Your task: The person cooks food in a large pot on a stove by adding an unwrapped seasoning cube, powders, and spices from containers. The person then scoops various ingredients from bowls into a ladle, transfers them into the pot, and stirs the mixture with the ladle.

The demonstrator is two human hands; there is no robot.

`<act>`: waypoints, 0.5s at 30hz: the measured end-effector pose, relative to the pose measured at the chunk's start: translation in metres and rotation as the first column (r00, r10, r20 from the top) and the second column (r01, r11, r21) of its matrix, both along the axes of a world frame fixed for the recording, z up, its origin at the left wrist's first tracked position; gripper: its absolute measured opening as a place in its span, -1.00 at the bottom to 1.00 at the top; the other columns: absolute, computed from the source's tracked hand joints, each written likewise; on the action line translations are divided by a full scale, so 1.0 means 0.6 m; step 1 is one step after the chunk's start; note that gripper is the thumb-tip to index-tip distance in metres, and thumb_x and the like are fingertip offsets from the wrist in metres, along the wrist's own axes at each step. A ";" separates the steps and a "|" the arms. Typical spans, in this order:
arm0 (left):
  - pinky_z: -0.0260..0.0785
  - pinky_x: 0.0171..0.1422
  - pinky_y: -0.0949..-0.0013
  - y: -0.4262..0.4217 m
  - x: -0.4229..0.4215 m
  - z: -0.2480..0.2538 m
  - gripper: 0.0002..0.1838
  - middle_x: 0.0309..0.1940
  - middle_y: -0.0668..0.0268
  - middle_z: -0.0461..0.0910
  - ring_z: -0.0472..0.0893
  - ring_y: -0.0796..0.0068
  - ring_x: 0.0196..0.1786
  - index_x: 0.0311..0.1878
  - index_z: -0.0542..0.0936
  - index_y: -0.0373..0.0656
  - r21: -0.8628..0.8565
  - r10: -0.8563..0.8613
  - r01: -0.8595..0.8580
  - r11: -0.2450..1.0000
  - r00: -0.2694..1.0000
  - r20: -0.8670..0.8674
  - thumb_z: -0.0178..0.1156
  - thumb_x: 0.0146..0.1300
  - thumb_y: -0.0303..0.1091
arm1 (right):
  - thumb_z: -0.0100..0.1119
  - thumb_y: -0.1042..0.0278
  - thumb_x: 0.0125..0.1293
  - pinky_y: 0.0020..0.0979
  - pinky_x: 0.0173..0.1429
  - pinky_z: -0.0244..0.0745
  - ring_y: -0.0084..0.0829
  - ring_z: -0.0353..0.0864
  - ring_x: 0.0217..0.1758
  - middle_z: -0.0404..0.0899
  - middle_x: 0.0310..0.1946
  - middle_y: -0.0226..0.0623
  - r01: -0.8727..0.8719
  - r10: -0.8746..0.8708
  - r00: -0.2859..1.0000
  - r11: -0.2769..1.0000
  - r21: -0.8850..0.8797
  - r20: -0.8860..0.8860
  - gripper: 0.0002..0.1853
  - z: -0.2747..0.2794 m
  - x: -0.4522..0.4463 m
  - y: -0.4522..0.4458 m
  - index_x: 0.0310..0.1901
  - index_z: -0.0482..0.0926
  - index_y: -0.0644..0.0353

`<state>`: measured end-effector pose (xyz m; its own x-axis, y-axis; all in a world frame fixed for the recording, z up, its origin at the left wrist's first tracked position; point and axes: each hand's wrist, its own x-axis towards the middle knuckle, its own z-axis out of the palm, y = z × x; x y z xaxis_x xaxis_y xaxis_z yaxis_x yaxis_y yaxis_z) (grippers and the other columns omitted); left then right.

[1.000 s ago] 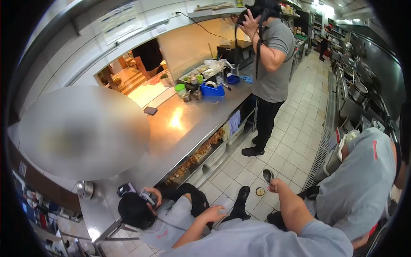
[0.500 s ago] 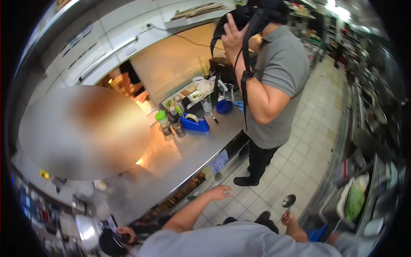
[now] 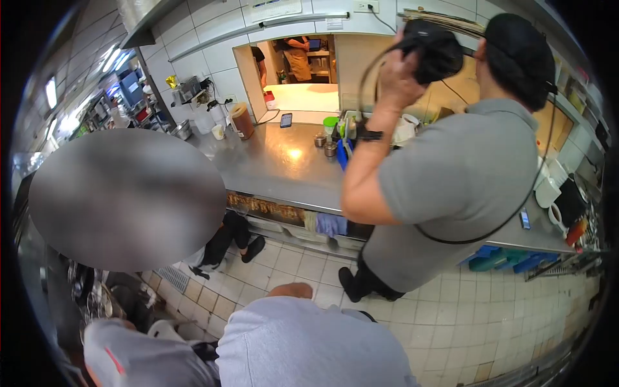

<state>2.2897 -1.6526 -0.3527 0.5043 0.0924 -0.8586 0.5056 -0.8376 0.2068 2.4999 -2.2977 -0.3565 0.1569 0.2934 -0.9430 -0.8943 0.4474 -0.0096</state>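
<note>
Neither of my hands can be made out. At the bottom are my grey sleeve and shirt, with a short piece of bare arm showing above them; which arm it is cannot be told. The ladle is out of sight. To the right stands a person in a grey polo shirt, raising a black strapped device in one hand. Beyond them runs a steel counter with a phone, a green-lidded container and small jars.
Another person in a grey shirt is at the lower left. Crouched legs in black show beside the counter. Below the counter hang cloths. The tiled floor stretches right. A blurred oval hides the left part.
The view has swung left toward the serving window. My empty left hand and my right hand with the ladle, both visible before, have left the view. The standing person appears larger and closer.
</note>
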 end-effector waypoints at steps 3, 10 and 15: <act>0.43 -0.23 0.12 -0.120 0.044 0.015 -0.67 -0.27 0.13 0.65 0.62 0.19 -0.25 -0.21 0.67 -0.17 -0.006 0.214 -0.214 0.977 0.977 0.024 0.05 0.14 -0.17 | -0.03 0.28 0.29 -0.41 -0.55 0.40 -0.48 0.42 -0.59 0.39 -0.61 -0.40 -0.101 0.105 0.994 0.983 0.151 -0.020 -0.82 -0.026 0.176 -0.116 -0.44 0.39 0.13; 0.44 -0.23 0.17 -0.298 0.508 0.016 -0.69 -0.23 0.17 0.64 0.61 0.26 -0.26 -0.16 0.64 -0.16 -0.365 0.307 -0.255 0.896 0.947 0.094 0.08 0.19 -0.17 | -0.03 0.28 0.32 -0.25 -0.48 0.36 -0.34 0.40 -0.59 0.43 -0.61 -0.30 -0.348 0.511 0.837 0.773 -0.531 0.196 -0.80 0.003 0.428 -0.269 -0.27 0.53 0.20; 0.44 -0.23 0.20 -0.532 0.943 0.040 -0.70 -0.21 0.20 0.63 0.60 0.30 -0.27 -0.12 0.63 -0.15 -0.561 0.039 -0.054 0.826 0.998 -0.040 0.10 0.22 -0.17 | 0.01 0.44 0.27 -0.24 -0.53 0.32 -0.39 0.28 -0.66 0.33 -0.69 -0.28 -0.332 0.449 0.893 0.704 -0.628 0.032 -0.82 0.092 0.416 -0.395 -0.22 0.53 0.38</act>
<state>2.8554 -1.9719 -0.3286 0.4889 -0.3868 -0.7819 0.5526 -0.5562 0.6207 2.7497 -2.5349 -0.3014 0.3297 -0.2412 -0.9127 -0.9440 -0.0919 -0.3167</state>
